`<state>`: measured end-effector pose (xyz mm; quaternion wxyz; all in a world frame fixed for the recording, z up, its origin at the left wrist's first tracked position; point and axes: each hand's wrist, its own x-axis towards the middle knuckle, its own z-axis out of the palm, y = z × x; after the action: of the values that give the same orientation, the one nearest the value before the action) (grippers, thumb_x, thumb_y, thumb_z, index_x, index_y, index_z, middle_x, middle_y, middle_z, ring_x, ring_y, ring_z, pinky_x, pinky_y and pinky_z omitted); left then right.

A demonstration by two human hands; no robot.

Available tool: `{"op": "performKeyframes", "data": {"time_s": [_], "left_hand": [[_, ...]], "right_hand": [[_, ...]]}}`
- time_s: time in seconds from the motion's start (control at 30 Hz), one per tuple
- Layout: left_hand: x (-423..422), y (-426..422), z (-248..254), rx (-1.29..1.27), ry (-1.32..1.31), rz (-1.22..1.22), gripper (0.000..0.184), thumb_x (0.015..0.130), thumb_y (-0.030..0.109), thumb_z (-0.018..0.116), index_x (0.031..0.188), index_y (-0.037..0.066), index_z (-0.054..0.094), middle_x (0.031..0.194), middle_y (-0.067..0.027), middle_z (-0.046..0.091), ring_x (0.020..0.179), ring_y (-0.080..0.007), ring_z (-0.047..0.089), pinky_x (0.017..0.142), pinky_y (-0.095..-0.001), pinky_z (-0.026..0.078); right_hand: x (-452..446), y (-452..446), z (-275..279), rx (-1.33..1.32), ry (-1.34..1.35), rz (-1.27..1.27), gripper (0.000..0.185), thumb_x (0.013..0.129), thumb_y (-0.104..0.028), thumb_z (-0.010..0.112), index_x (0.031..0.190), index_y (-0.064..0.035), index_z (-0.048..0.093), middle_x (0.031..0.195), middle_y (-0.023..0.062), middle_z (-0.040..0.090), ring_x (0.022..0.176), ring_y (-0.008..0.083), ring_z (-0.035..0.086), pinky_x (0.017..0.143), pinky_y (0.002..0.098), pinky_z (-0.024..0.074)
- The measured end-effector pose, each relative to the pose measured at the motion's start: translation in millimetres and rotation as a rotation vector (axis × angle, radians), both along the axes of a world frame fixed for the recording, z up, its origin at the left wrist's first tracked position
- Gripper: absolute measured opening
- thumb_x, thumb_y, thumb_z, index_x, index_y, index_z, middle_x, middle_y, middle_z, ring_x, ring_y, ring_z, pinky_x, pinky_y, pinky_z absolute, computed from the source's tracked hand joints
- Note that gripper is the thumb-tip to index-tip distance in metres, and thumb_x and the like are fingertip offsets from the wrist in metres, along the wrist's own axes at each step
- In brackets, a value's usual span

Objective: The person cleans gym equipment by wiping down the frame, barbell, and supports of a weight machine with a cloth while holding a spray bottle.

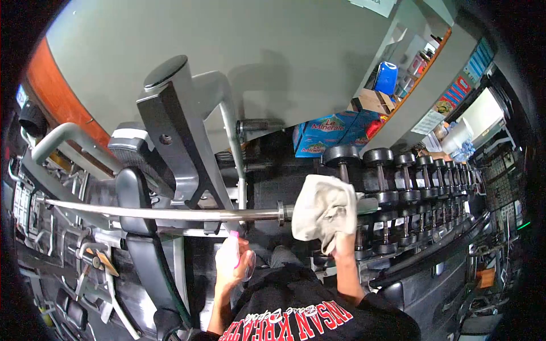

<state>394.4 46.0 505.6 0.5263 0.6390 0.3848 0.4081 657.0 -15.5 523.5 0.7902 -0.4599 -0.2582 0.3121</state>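
My right hand point(343, 245) holds a crumpled off-white cloth point(325, 210), which is draped over the thick end sleeve of a barbell point(227, 215). Part of the sleeve point(369, 204) shows to the right of the cloth; the cloth hides most of my fingers. Lower and to the left, my left hand point(234, 262) is closed around a spray bottle with a pink top point(234, 235) and a clear body point(250, 266). That bottle is just below the bar, apart from it. The bar runs level across the machine frame to the left.
A black padded bench point(152, 256) stands upright at the left beside a grey machine frame point(176, 131). Rows of dumbbells point(384, 173) fill a rack on the right. Blue cartons point(324, 133) sit by the wall, near a shelf with assorted items.
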Motion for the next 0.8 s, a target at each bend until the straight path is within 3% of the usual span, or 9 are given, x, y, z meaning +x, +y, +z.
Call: {"op": "performKeyframes", "data": {"time_s": [0.03,0.13,0.17,0.3,0.4,0.5,0.67,0.73,0.8], "left_hand": [[0.8,0.5,2.9,0.001,0.001,-0.005,0.022,0.084,0.014,0.06,0.094,-0.003,0.05,0.067,-0.0072,0.055,0.054,-0.0132,0.054,0.051,-0.027,0.046],[1.4,2.8,9.7,-0.064,-0.054,-0.025,0.026,0.085,0.016,0.061,0.097,-0.004,0.049,0.067,-0.0075,0.055,0.054,-0.0135,0.054,0.051,-0.0271,0.046],[0.9,3.7,7.2,-0.057,-0.037,-0.036,0.026,0.085,0.016,0.06,0.097,-0.004,0.049,0.067,-0.0076,0.055,0.054,-0.0137,0.054,0.05,-0.027,0.046],[-1.0,0.0,5.8,-0.074,-0.042,-0.036,0.019,0.081,0.006,0.061,0.096,-0.002,0.054,0.068,-0.0072,0.059,0.056,-0.0125,0.056,0.055,-0.0263,0.046],[-5.9,-0.8,-15.0,0.059,0.015,0.015,0.024,0.085,0.014,0.06,0.098,-0.002,0.048,0.065,-0.0073,0.054,0.053,-0.0138,0.054,0.049,-0.026,0.045],[-10.9,-3.2,-10.4,-0.103,0.016,0.044,0.021,0.078,0.007,0.063,0.096,-0.002,0.056,0.072,-0.0092,0.061,0.063,-0.0155,0.06,0.062,-0.0286,0.049],[-15.7,-4.6,-12.0,-0.04,-0.001,0.059,0.023,0.078,0.006,0.063,0.097,-0.002,0.055,0.072,-0.0092,0.061,0.064,-0.0154,0.059,0.064,-0.0288,0.049],[-16.8,-4.5,-10.8,-0.005,0.013,0.066,0.022,0.078,0.005,0.063,0.097,-0.002,0.055,0.071,-0.0089,0.06,0.062,-0.0142,0.059,0.061,-0.0279,0.048],[-18.6,-4.8,-6.4,-0.016,0.016,0.029,0.021,0.078,0.004,0.063,0.097,-0.002,0.055,0.071,-0.0086,0.06,0.061,-0.0137,0.058,0.06,-0.0276,0.048]], "right_hand": [[5.5,-8.8,-2.1,-0.236,-0.027,-0.061,0.044,0.088,-0.005,0.056,0.13,0.0017,0.044,0.125,0.0091,0.051,0.106,0.0155,0.054,0.092,0.0294,0.0435],[15.8,-6.1,-8.6,-0.036,-0.078,0.07,0.042,0.086,0.001,0.048,0.128,0.0026,0.046,0.128,0.0109,0.049,0.113,0.0177,0.05,0.098,0.0302,0.0378],[16.6,-4.5,-11.5,-0.239,-0.38,0.064,0.049,0.081,0.005,0.047,0.13,0.0036,0.042,0.128,0.0123,0.049,0.118,0.0201,0.048,0.102,0.031,0.0345],[-0.8,18.1,-17.6,-0.192,-0.554,0.185,0.058,0.079,0.007,0.05,0.134,-0.0003,0.034,0.129,0.0162,0.049,0.122,0.0253,0.047,0.104,0.0334,0.0319],[-6.7,21.3,1.8,-0.373,-1.246,-0.017,0.061,0.069,0.006,0.057,0.128,-0.0031,0.042,0.126,0.0197,0.047,0.125,0.0375,0.041,0.106,0.0395,0.0324],[-12.2,24.8,15.2,-0.407,-1.166,0.001,0.065,0.065,0.009,0.055,0.127,-0.004,0.045,0.129,0.0183,0.046,0.125,0.0376,0.04,0.105,0.0418,0.0349],[-12.2,30.4,10.0,-0.282,-1.137,0.09,0.069,0.065,0.013,0.05,0.13,-0.0088,0.046,0.132,0.0162,0.044,0.123,0.0338,0.044,0.103,0.0407,0.0375],[-9.9,31.0,10.5,-0.29,-1.349,0.194,0.072,0.065,0.014,0.049,0.131,-0.0126,0.046,0.133,0.0154,0.044,0.122,0.0321,0.045,0.102,0.0402,0.038],[-9.1,28.9,17.5,-0.321,-1.379,0.239,0.07,0.065,0.005,0.057,0.131,-0.0151,0.046,0.137,0.0168,0.04,0.125,0.0332,0.042,0.103,0.0428,0.0355]]}}
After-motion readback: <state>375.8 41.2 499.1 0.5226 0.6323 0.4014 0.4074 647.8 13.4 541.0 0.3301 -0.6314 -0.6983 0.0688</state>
